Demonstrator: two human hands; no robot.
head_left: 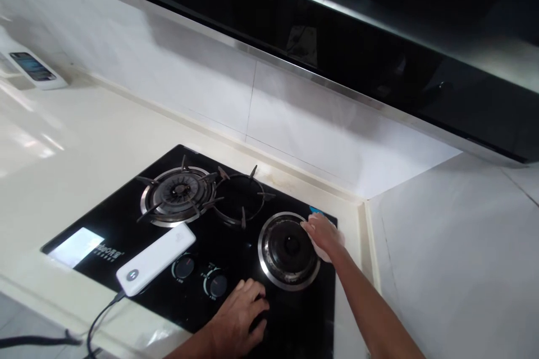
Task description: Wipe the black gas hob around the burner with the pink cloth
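Observation:
My right hand [323, 233] is closed on a white cloth [339, 240], pressed to the black glass of the gas stove [295, 314] beside the rim of the right burner [289, 249]. That burner has no pan support on it. Resting on the glass near the front edge, my left hand [244, 314] has its fingers bent and apart, holding nothing. It is just right of two control knobs [217, 285]. A loose pan support [241, 219] lies on the stove between the burners. The left burner [179, 193] carries its own pan support.
A white power bank [155, 258] with a black cable [101, 320] lies across the stove's front left. The dark range hood [252, 28] hangs low over the back. A white device with a screen [36, 67] stands at the far left. A tiled wall [455, 247] borders the right side.

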